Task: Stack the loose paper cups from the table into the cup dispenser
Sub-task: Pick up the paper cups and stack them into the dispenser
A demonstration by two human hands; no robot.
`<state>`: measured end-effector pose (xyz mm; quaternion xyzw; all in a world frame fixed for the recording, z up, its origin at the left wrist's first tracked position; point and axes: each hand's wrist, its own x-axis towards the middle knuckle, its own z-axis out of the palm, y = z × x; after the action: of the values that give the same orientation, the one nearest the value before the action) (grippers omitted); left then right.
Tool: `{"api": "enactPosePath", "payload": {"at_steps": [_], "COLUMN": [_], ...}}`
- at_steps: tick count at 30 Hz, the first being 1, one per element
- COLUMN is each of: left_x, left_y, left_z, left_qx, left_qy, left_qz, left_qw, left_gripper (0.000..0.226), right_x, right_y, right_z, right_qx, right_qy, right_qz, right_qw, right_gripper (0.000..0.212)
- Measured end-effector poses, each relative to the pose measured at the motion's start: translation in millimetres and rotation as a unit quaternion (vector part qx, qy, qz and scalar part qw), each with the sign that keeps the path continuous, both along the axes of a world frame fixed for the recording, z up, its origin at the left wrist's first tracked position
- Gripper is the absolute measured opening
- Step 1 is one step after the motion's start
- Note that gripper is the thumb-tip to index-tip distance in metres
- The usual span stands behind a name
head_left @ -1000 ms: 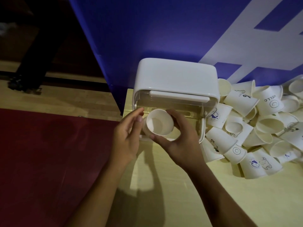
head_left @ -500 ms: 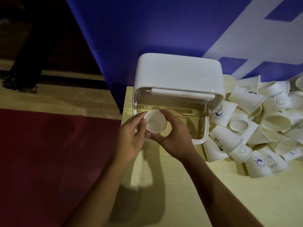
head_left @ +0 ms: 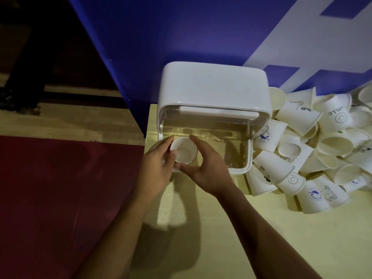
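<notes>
Head view: both hands [head_left: 187,164] hide the paper cup [head_left: 183,150]'s walls.

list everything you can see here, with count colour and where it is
white plastic cup dispenser with a clear front: one, white and clear, at the table's back left against the board
white paper cup held in the hands: one, white, mouth up at the dispenser's front left
pile of loose white paper cups: many, too jumbled to count, white with small prints, right of the dispenser
pale wooden table: one, light yellow
blue and white board: one, behind the table
red floor mat: one, dark red, left of the table
left hand: on the held cup's left side
right hand: on its right side
</notes>
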<state>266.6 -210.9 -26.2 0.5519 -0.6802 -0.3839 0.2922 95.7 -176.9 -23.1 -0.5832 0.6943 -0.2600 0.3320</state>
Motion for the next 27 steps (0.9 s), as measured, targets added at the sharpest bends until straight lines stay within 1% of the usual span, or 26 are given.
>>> {"api": "enactPosePath", "payload": {"at_steps": [2,3,6,8,9,11,13,15,16,18,21,24,25,27], "left_x": [-2.0,-3.3,-13.0,-28.3,-39.2,-65.1,-96.8,-131.8,-149.4,-182.1,-217.1,-235.7,-239.5,-245.3], "left_y": [5.4,9.8,30.0,44.3,49.4,55.6,56.5,54.3,52.3,46.7,35.4,29.5,29.0,28.7], "left_z": [7.8,14.5,41.9,58.2,63.1,67.7,68.8,68.9,66.1,56.8,39.0,21.6,17.7,12.4], "left_qx": [-0.007,-0.012,-0.056,-0.09,-0.108,-0.137,-0.132,-0.113,-0.113,-0.135,-0.18,-0.219,-0.235,-0.269], "left_qy": [0.01,0.011,0.027,0.049,0.054,0.048,0.036,-0.001,-0.037,-0.124,-0.205,-0.256,-0.263,-0.258], "left_qz": [0.004,0.016,0.063,0.058,0.042,-0.022,-0.109,-0.192,-0.234,-0.317,-0.401,-0.45,-0.454,-0.448], "left_qw": [1.0,1.0,0.996,0.993,0.992,0.989,0.984,0.975,0.965,0.93,0.875,0.827,0.818,0.813], "left_gripper": [0.039,0.039,0.036,0.031,0.029,0.033,0.039,0.046,0.052,0.067,0.079,0.081,0.081,0.081], "right_x": [-3.9,-7.9,-26.2,-42.0,-50.7,-69.6,-91.0,-113.7,-124.8,-146.1,-175.3,-198.2,-204.3,-215.1], "right_y": [5.1,10.0,36.1,60.2,72.8,97.1,120.9,143.4,154.0,173.7,200.6,221.7,226.9,234.8], "right_z": [7.5,11.2,22.8,30.4,33.8,38.0,39.8,39.9,40.8,41.4,40.1,39.6,39.5,37.7], "right_qx": [0.008,0.005,-0.008,-0.017,-0.025,-0.037,-0.043,-0.051,-0.055,-0.066,-0.07,-0.076,-0.074,-0.068], "right_qy": [-0.018,-0.018,-0.011,-0.009,-0.007,-0.013,-0.026,-0.036,-0.043,-0.054,-0.048,-0.032,-0.031,-0.034], "right_qz": [-0.009,-0.016,-0.038,-0.067,-0.082,-0.114,-0.151,-0.195,-0.22,-0.261,-0.301,-0.311,-0.315,-0.325], "right_qw": [1.0,1.0,0.999,0.998,0.996,0.993,0.987,0.979,0.973,0.962,0.95,0.947,0.946,0.943], "right_gripper": [0.104,0.103,0.093,0.085,0.08,0.068,0.055,0.046,0.043,0.037,0.03,0.036,0.038,0.035]}}
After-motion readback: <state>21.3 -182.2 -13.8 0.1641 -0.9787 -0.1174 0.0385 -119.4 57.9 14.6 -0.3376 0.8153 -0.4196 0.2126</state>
